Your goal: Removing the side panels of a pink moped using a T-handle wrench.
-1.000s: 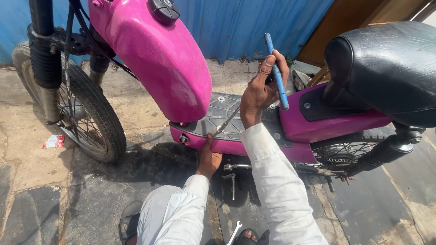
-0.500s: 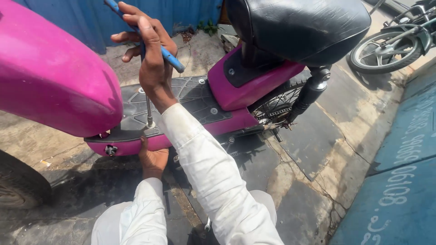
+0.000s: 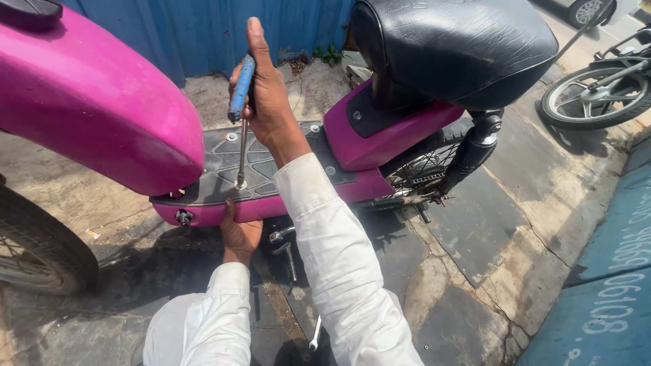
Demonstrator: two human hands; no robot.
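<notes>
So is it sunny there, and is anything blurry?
Head view: sunny, the black seat and pink front panel show glare, a dark shadow lies under the footboard; right hand and screwdriver look sharp, edges bend slightly.

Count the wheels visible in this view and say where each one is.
3. One front wheel at the left edge, the pink scooter's rear wheel under the black seat, and another bike's wheel at upper right. A fourth may sit at the top edge.
</notes>
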